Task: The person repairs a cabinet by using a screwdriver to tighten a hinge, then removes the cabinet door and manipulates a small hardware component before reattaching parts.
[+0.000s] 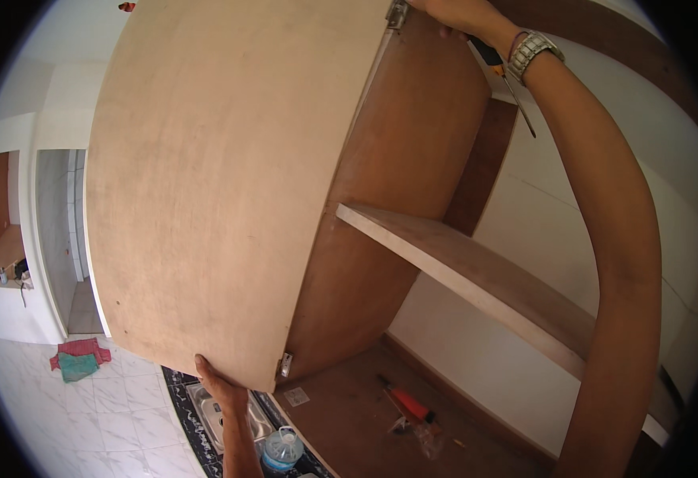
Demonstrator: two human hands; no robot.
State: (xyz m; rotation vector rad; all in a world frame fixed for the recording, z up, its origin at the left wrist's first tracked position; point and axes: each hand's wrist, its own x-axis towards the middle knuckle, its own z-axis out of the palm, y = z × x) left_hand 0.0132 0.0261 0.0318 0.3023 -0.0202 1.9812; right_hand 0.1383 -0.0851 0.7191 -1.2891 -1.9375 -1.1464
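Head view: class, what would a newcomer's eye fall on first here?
The big pale cabinet door fills the upper left, its lower edge propped by the left hand. At the top, the right hand with a screwdriver reaches the upper hinge. A red tool lies on the cabinet floor below.

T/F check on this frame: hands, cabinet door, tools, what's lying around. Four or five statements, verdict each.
1. The left hand supports the cabinet door at its bottom edge. True.
2. The right hand holds a hammer. False: a screwdriver, up by the top hinge.
3. The right wrist is bare. False: it wears a metal watch.
4. A red-handled tool lies on the cabinet floor. True.
5. The shelf is stacked with plates. False: it is bare.
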